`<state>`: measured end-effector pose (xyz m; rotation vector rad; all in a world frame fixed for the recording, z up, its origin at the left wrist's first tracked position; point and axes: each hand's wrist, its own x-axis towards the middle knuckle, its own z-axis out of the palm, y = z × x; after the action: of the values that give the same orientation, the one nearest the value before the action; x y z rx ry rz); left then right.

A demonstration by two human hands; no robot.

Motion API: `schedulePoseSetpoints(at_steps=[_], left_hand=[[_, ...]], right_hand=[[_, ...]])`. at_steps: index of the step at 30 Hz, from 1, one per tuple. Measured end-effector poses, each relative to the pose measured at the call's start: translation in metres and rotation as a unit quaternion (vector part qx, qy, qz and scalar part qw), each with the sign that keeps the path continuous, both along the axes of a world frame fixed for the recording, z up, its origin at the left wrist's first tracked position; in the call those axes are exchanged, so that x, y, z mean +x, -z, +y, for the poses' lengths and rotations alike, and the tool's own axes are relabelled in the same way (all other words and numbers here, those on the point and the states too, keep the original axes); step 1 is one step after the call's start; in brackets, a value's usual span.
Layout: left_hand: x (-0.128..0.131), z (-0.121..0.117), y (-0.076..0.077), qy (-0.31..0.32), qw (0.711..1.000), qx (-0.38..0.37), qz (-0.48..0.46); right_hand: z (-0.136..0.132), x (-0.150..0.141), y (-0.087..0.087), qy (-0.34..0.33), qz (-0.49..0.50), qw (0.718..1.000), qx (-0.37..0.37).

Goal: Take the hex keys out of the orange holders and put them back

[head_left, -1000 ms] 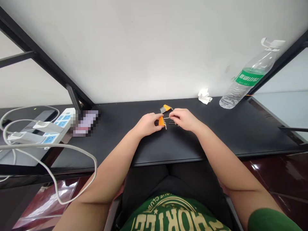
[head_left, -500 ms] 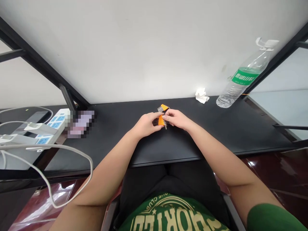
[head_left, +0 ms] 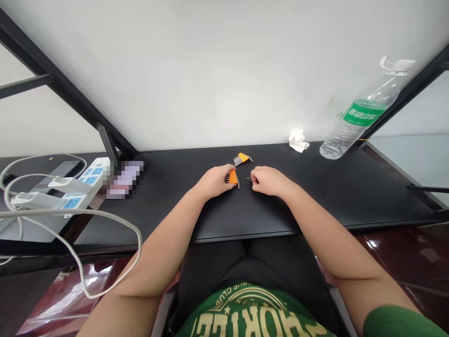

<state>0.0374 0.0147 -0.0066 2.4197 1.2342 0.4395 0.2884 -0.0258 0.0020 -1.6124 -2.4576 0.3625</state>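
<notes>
My left hand (head_left: 218, 181) grips an orange hex key holder (head_left: 233, 176) with several metal keys in it, their bent ends pointing right and toward me. A short way to the right, my right hand (head_left: 268, 180) is closed in a pinch on a thin metal hex key (head_left: 249, 179), most of it hidden by the fingers. Just beyond both hands, a second orange hex key set (head_left: 242, 158) lies on the black desk (head_left: 238, 215), its straight shafts toward the left and bent ends toward the right.
A power strip (head_left: 93, 180) with white chargers and looping cables (head_left: 135, 224) stands at the left, beside a pixelated flat item (head_left: 125, 180). At the back right are a crumpled tissue (head_left: 298, 141) and a plastic water bottle (head_left: 354, 117) near the black frame.
My right hand has drawn away to the right from the orange holder, with a thin hex key between its fingers. The left hand still grips the holder.
</notes>
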Motion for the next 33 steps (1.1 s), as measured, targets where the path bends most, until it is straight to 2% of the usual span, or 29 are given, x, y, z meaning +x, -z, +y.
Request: schedulePoseSetpoints(at_steps=[5, 8, 12, 23, 33], left_hand=[[0.0017, -0.0027, -0.0008, 0.015, 0.999, -0.01, -0.031], [0.0025, -0.0048, -0.002, 0.021, 0.998, -0.02, -0.056], [0.0037, -0.0071, -0.0031, 0.029, 0.996, -0.034, -0.082], [0.0027, -0.0062, -0.0011, 0.033, 0.995, -0.034, -0.082], [0.0047, -0.0088, -0.0031, 0.054, 0.994, -0.046, -0.084]], right_hand=[[0.0026, 0.0002, 0.0007, -0.012, 0.128, 0.991, 0.019], [0.006, 0.0015, 0.0041, -0.028, 0.172, 0.984, 0.032], [0.0079, 0.0016, 0.0061, -0.051, 0.19, 0.98, 0.035], [0.0071, 0.0042, 0.0049, -0.072, 0.212, 0.974, 0.036], [0.006, 0.0042, 0.0036, -0.105, 0.22, 0.967, 0.075]])
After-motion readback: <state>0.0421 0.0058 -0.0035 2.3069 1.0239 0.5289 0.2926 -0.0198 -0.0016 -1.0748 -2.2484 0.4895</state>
